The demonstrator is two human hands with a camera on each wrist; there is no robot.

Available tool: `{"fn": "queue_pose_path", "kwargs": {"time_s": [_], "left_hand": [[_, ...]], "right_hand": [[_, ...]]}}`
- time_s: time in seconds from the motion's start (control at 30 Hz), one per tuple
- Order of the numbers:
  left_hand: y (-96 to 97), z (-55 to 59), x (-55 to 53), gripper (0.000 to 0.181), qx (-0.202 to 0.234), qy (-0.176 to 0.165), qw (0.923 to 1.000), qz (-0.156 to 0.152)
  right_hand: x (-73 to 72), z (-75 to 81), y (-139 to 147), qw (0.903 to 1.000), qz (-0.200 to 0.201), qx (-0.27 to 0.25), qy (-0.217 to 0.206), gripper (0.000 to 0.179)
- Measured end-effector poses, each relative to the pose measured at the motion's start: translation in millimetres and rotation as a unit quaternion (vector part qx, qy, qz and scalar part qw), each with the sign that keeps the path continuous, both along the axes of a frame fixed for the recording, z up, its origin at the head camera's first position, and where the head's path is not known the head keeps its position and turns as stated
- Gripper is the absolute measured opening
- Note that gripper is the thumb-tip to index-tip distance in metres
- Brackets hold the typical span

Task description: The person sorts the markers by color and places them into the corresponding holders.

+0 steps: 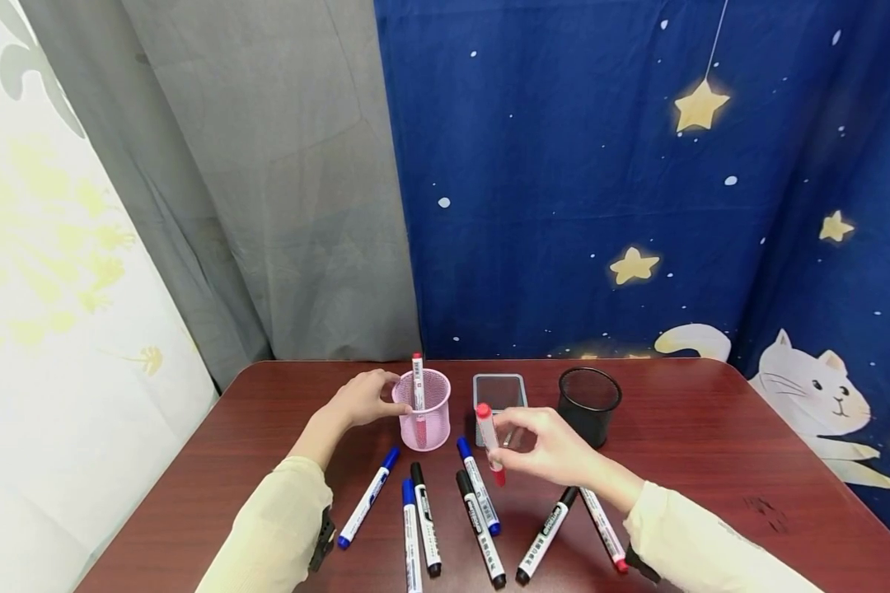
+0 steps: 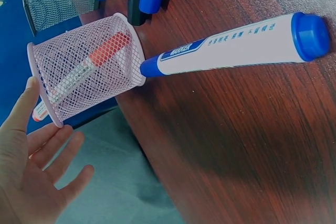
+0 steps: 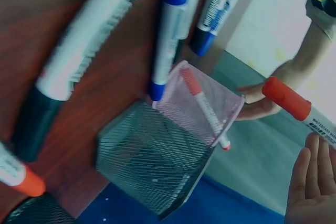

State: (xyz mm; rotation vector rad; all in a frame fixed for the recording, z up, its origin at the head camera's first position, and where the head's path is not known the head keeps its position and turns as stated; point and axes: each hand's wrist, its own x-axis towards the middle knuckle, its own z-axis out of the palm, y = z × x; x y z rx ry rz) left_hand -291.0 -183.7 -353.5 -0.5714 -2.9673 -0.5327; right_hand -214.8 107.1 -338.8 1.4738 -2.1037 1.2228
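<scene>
My left hand (image 1: pixel 362 399) holds the rim of a pink mesh pen cup (image 1: pixel 435 427), its thumb on the near side. Other fingers (image 2: pixel 68 153) spread out behind the rim in the left wrist view. Inside the cup a red-capped whiteboard marker (image 1: pixel 419 387) leans upright. Between the thumb and fingers of my right hand (image 1: pixel 552 449) is another red whiteboard marker (image 1: pixel 486 424), tilted and raised off the table. It hangs in front of a square grey mesh holder (image 1: pixel 499 387). The right wrist view shows that marker's red cap (image 3: pixel 286 98).
A round black mesh cup (image 1: pixel 587 416) stands right of the square holder. Nearer on the brown table (image 1: pixel 712 461) lie several loose markers, among them a blue one (image 1: pixel 369 497), a black one (image 1: pixel 543 535) and a red one (image 1: pixel 602 529). Curtains (image 1: pixel 564 181) hang behind.
</scene>
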Motion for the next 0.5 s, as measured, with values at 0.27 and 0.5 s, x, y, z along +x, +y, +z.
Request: {"fn": "queue_pose_path", "kwargs": {"time_s": [0.27, 0.5], "left_hand": [[-0.8, 0.2, -1.0, 0.058, -0.001, 0.000, 1.0000, 0.000], [-0.2, -0.6, -2.1, 0.058, 0.004, -0.004, 1.0000, 0.001]], "right_hand": [[-11.1, 29.3, -25, 0.9931, -0.086, -0.038, -0.071, 0.023], [-43.0, 25.2, -44, 0.9828, -0.134, -0.072, -0.105, 0.024]]}}
